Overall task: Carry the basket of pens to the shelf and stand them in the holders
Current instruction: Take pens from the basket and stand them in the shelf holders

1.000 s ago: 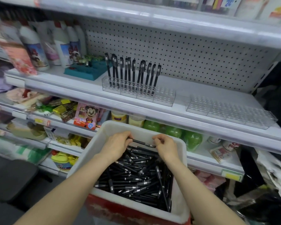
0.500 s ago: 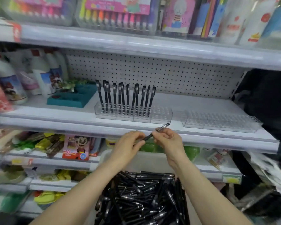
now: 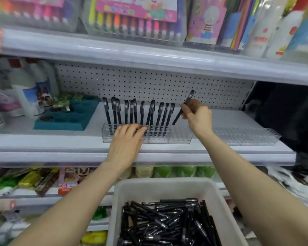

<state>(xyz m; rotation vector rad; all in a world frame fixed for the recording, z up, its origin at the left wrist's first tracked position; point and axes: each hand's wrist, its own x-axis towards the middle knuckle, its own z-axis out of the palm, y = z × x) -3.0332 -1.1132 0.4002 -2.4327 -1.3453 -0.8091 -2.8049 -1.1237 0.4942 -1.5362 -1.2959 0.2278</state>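
The right hand is holding a black pen up over the shelf. Its fingers are pinching the pen around the middle of the barrel. The pen is leaning, with its capped end pointing up and to the right and its lower end pointing down and to the left. That lower end is hanging just above the right part of the clear holder and is not touching it.

The left hand is lying palm down on the front of the same holder. Its fingers are stretched out nearly straight and are holding nothing. Their tips are resting at the feet of the standing pens. These pens are filling the left and middle part of the holder in a loose row, some upright and some leaning. A second holder, also clear, is lying further right on the shelf, just beside the first.

The white basket is sitting low in front of the person, between the two forearms and below the shelf edge. A heap of loose pens, all black, is lying in it.

A teal tray is sitting to the left of the holder, with white bottles behind it. A white pegboard is backing the shelf. Packs of coloured markers are standing on the shelf above.
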